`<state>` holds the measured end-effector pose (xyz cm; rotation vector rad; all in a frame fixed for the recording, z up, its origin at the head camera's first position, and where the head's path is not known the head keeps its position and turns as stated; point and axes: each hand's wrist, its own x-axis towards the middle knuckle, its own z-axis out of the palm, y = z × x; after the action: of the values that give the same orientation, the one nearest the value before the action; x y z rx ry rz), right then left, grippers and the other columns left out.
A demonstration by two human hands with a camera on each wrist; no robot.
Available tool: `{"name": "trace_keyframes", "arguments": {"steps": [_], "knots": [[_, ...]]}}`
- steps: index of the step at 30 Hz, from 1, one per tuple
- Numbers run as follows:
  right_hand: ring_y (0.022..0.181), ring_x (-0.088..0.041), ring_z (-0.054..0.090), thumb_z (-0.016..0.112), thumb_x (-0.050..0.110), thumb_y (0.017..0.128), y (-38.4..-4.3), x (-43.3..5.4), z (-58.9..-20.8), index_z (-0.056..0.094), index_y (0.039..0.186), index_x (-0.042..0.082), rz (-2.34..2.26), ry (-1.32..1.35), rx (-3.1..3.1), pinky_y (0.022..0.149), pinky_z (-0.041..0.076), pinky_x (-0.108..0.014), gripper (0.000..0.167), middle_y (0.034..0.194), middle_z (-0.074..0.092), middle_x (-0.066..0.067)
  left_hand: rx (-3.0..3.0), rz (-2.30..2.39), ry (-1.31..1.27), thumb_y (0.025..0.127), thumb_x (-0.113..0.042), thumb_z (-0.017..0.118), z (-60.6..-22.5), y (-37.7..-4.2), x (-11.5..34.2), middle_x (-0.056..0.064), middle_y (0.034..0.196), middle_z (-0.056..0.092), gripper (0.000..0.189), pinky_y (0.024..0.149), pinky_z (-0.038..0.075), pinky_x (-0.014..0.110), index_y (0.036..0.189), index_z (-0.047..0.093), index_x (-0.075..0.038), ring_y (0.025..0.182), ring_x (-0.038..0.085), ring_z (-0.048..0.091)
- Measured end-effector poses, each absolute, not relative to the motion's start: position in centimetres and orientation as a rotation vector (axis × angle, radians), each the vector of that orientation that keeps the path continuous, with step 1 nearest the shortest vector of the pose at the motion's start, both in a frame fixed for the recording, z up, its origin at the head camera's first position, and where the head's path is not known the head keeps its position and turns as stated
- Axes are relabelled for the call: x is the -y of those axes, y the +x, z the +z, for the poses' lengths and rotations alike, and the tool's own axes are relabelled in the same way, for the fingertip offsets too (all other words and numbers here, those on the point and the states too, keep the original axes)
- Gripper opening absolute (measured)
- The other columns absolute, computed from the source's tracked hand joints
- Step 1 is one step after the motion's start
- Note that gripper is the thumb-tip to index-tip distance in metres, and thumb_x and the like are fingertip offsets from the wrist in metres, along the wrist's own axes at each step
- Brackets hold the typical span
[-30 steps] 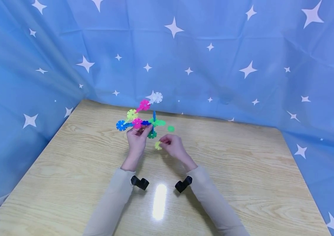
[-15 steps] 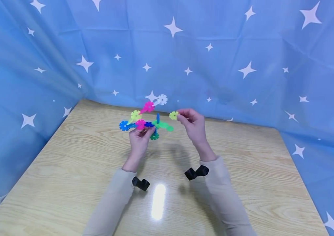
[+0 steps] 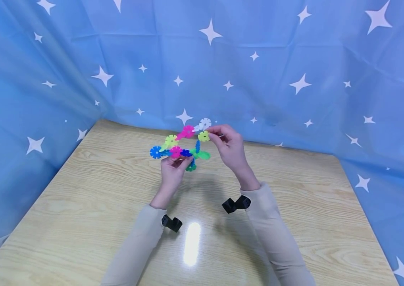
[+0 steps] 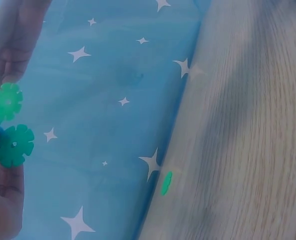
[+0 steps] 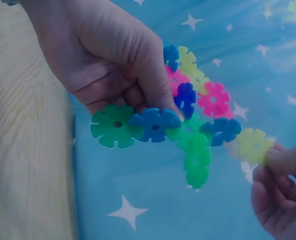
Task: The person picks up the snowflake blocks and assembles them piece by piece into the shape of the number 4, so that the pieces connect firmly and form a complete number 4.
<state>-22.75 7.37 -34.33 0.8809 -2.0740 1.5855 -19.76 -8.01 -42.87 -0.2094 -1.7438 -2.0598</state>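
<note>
My left hand (image 3: 173,171) holds up a branching build of slotted plastic snowflake discs in blue, pink, yellow, white and green. Its thumb and fingers pinch near the dark blue disc (image 5: 186,100) and the green middle. In my right hand (image 3: 228,147), thumb and fingertips pinch a loose-looking yellow snowflake disc (image 3: 203,136). That disc is just above an upright blue disc (image 3: 197,146) of the build. In the right wrist view the yellow disc (image 5: 254,146) sits close beside the blue one (image 5: 222,132); whether they interlock I cannot tell.
One green disc (image 4: 167,183) lies on the wooden table (image 3: 295,198) near its back edge, in the left wrist view. A blue star-patterned cloth (image 3: 270,91) hangs behind the table and along its sides. Both sleeves carry a black wrist camera (image 3: 236,204).
My right hand has risen from low over the table with the yellow disc, then come left to the blue disc. The build in my left hand has shifted slightly right.
</note>
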Motion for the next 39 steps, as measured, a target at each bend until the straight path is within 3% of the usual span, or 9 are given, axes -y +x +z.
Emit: {"name": "trace_keyframes", "arguments": {"steps": [4,10,17,28,39], "knots": [[0.07,-0.024,0.056,0.06,-0.005,0.088,-23.7,-7.7,-35.0,0.067,0.093,-0.008,1.531,0.921,2.094,0.061,0.046,-0.017,0.009,0.086,0.063,-0.019,1.745,-2.063,-0.213,0.08,0.008,0.067,-43.6,-20.2,8.0,0.028,0.083,0.065,0.01,0.066,0.055,0.02,0.084,0.063,0.016,0.069,0.004,0.063],[0.07,-0.024,0.059,0.061,-0.006,0.087,-23.6,-7.7,-34.4,0.068,0.091,-0.006,1.384,0.952,2.213,0.061,0.049,-0.019,0.009,0.084,0.064,-0.016,1.751,-2.065,-0.211,0.08,0.01,0.066,-43.7,-20.2,7.7,0.033,0.084,0.063,0.008,0.064,0.054,0.017,0.084,0.063,0.016,0.067,0.003,0.062],[0.062,-0.019,0.057,0.062,-0.009,0.084,-23.6,-7.8,-34.1,0.069,0.086,-0.005,1.221,0.94,2.304,0.053,0.046,-0.021,0.008,0.08,0.065,-0.014,1.783,-2.05,-0.191,0.08,0.014,0.063,-42.4,-19.2,7.1,0.031,0.079,0.063,0.004,0.062,0.051,0.015,0.078,0.061,0.017,0.066,0.001,0.06],[0.059,-0.018,0.054,0.063,-0.01,0.083,-23.4,-7.9,-34.3,0.068,0.082,-0.005,1.122,0.961,2.328,0.051,0.045,-0.022,0.007,0.076,0.065,-0.014,1.807,-2.018,-0.117,0.079,0.013,0.065,-42.1,-18.2,6.3,0.026,0.074,0.064,0.007,0.052,0.042,0.012,0.075,0.06,0.016,0.056,0.004,0.052],[0.052,-0.015,0.047,0.062,-0.006,0.085,-23.1,-8.9,-33.7,0.069,0.083,-0.003,1.15,0.914,2.478,0.046,0.039,-0.021,0.008,0.071,0.063,-0.011,1.813,-2.064,-0.123,0.079,0.013,0.064,-42.3,-17.8,5.8,0.02,0.069,0.063,0.008,0.052,0.041,0.013,0.075,0.06,0.018,0.056,0.008,0.051]]}}
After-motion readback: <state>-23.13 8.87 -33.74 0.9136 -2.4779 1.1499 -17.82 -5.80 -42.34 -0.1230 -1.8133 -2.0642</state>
